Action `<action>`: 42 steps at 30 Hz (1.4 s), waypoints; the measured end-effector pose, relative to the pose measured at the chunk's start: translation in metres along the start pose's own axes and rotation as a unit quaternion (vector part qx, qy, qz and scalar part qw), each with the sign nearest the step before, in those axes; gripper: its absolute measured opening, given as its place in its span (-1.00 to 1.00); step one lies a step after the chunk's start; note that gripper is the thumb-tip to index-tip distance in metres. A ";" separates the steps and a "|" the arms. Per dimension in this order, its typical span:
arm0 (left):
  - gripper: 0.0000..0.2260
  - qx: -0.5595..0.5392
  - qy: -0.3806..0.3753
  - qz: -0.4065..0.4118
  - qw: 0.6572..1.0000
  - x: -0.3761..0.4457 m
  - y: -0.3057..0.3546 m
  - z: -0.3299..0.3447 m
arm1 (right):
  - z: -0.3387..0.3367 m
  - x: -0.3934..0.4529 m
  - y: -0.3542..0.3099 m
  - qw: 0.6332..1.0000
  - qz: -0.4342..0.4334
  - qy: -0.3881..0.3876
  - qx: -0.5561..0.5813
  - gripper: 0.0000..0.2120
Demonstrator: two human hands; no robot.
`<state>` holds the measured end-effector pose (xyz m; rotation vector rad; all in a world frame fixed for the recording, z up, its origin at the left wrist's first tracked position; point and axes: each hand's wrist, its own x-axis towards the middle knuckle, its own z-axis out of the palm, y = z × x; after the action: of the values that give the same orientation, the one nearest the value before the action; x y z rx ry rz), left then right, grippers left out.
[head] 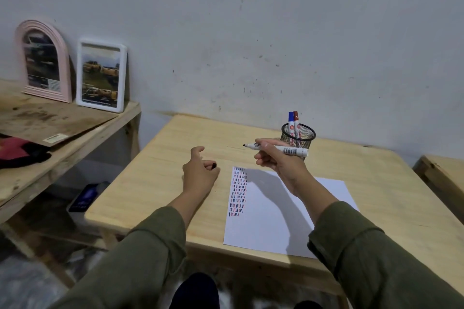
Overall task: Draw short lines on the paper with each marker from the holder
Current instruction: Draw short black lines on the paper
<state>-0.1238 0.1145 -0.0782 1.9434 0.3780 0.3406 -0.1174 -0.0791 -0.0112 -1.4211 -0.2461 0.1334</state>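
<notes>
A white paper (pixel 271 221) lies on the wooden table (pixel 160 183), with rows of short black, red and blue lines (pixel 238 190) down its left side. My right hand (pixel 276 160) holds an uncapped black marker (pixel 288 149) above the paper's top edge, tip pointing left. My left hand (pixel 200 170) rests on the table left of the paper, fingers curled around the black cap (pixel 214 165). A black mesh holder (pixel 297 137) stands behind my right hand with a blue marker (pixel 291 121) and a red marker (pixel 296 120) upright in it.
A rough wooden shelf (pixel 62 133) stands to the left with a pink arched frame (pixel 42 60) and a white picture frame (pixel 101 75) against the wall. A phone-like device (pixel 84 198) lies below it. Another wooden surface (pixel 442 173) is at the right edge.
</notes>
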 end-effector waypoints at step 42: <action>-0.37 0.282 -0.116 0.125 0.944 -0.097 -0.017 -0.029 | 0.010 -0.082 0.049 0.982 0.071 0.031 -0.170 -0.88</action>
<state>-0.2251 0.1052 -0.0884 2.5741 0.0687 0.1674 -0.1967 -0.0815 -0.0659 -1.7805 -0.1190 0.1693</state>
